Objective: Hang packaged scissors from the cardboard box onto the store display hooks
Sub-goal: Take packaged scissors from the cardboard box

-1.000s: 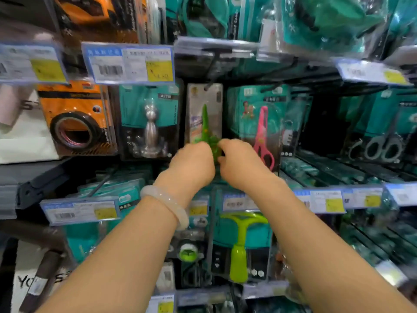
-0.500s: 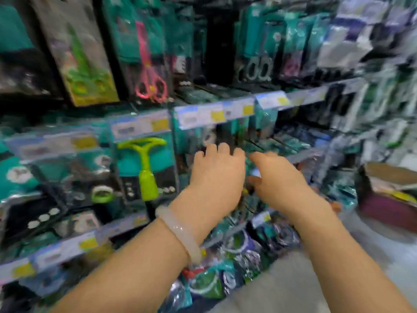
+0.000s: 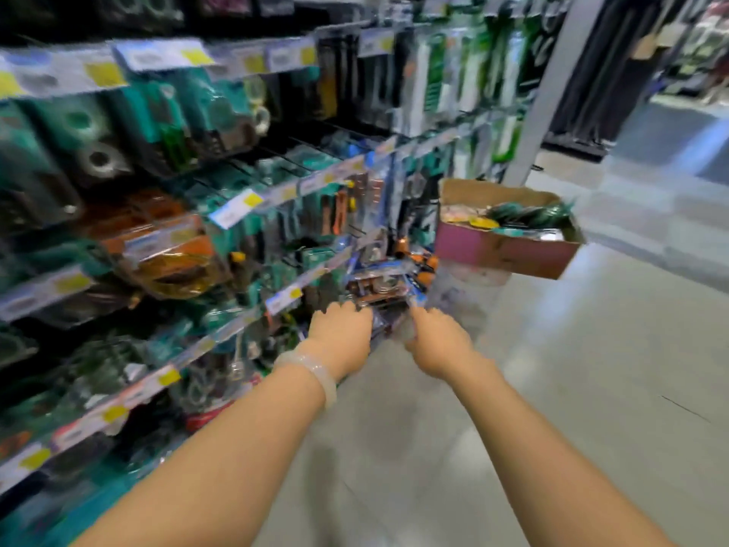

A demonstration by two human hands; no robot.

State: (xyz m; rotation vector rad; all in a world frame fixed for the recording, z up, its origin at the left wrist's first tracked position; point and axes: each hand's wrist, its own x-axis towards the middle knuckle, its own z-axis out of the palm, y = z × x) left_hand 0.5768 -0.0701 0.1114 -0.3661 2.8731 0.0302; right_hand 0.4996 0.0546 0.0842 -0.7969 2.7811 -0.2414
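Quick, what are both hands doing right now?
Left hand: empty, too blurred to tell its grip.
Right hand: empty, too blurred to tell its grip.

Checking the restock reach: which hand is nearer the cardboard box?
Right. The right hand is below-left of the cardboard box; the left hand is farther left, by the shelves.

Rows of packaged goods on display hooks (image 3: 165, 159) fill the left. The open brown cardboard box (image 3: 501, 246) holding packaged items (image 3: 524, 217) sits right of their far end, above the grey floor (image 3: 572, 388), beyond both hands.
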